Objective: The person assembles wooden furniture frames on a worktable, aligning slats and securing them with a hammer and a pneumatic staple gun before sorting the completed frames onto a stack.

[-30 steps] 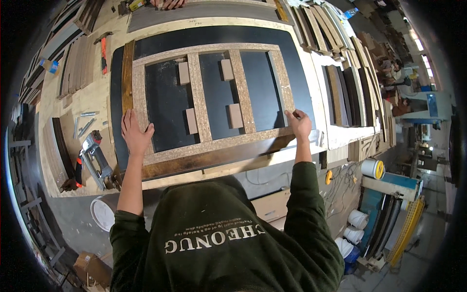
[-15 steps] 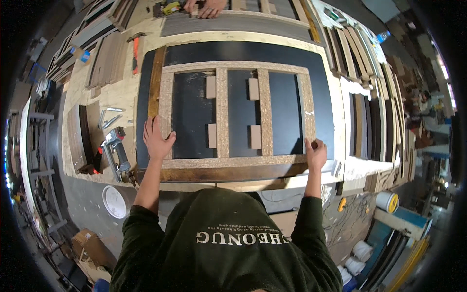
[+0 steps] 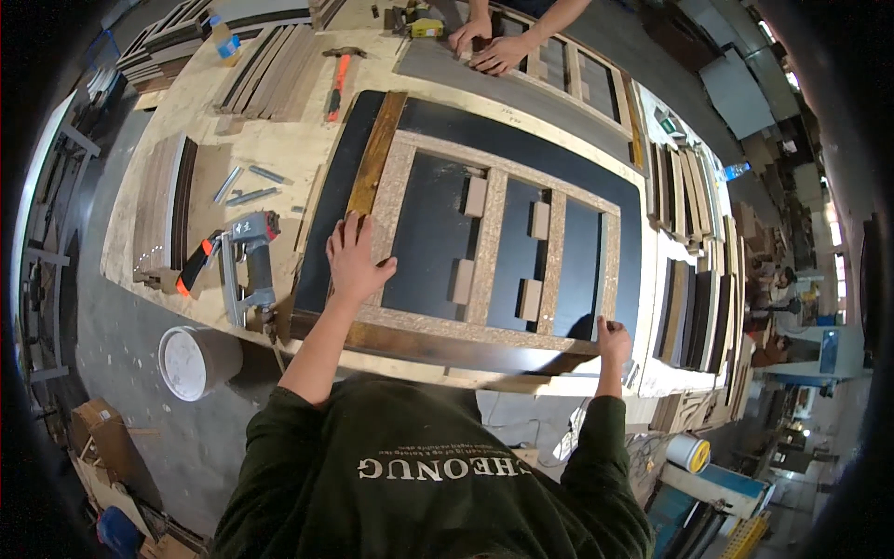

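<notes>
Your head-worn left fisheye camera faces downward past your torso (image 3: 447, 447) to the bench (image 3: 298, 149) at near range.

Left hand (image 3: 356, 267) on wooden frame (image 3: 466, 333), right hand (image 3: 613, 345) at its corner

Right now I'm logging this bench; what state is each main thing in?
Light frame: flat on the dark panel
Dark panel: flat, partly covered
Left hand: spread, at frame's left
Right hand: bent, at frame's lower right
Nail gun: on bench, unheld
Hammer: lying flat, unheld
White bucket: on floor
</notes>
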`<state>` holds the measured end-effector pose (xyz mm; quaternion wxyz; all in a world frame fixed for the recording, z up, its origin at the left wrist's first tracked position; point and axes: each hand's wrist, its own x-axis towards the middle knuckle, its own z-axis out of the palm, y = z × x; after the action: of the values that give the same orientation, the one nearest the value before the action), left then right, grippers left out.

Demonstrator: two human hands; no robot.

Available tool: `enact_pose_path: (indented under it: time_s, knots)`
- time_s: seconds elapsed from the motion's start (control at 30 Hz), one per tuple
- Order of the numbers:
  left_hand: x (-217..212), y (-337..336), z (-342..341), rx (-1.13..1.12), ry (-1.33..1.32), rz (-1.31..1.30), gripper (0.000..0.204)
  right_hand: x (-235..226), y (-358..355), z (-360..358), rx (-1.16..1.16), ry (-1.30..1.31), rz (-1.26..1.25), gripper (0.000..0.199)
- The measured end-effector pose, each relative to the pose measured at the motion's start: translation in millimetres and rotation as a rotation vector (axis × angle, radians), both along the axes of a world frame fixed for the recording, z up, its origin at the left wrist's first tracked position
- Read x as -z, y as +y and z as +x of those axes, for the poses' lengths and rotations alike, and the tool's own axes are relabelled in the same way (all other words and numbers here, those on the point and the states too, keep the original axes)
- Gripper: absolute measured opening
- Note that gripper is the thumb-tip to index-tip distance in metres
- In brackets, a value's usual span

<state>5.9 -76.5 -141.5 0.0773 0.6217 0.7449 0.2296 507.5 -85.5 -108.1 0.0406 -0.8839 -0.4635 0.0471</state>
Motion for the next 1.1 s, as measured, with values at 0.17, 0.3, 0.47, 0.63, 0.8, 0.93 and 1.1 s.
enact_pose_path:
  time_s: [0.17,0.3,0.47,0.63,0.8,0.93,1.1]
  knots:
    - [-8,-2,-4,0.04,-0.012,0.092,0.077,10,-4,0,0.017,-0.078,0.044,0.05]
    - [-4,-6,2,0.075,-0.022,0.06,0.078,18,-20,1,0.103,0.029,0.141,0.046]
    - [-5,-14,-3,0.072,0.015,0.045,0.08,31,-37,-4,0.072,0.148,0.355,0.058]
    - [-7,-32,-34,-0.006,-0.137,0.229,0.063,41,-29,-83,-0.231,0.054,0.43,0.084]
    - [-19,-85,-85,-0.239,-0.095,0.357,0.046,-4,-23,-257,-0.956,0.352,0.341,0.086]
    - [-2,-116,-115,-0.378,-0.029,0.312,0.052,-12,-17,-327,-1.271,0.554,0.136,0.09]
    - [23,-123,-126,-0.424,-0.141,0.156,0.061,16,-5,-331,-1.344,0.506,0.006,0.09]
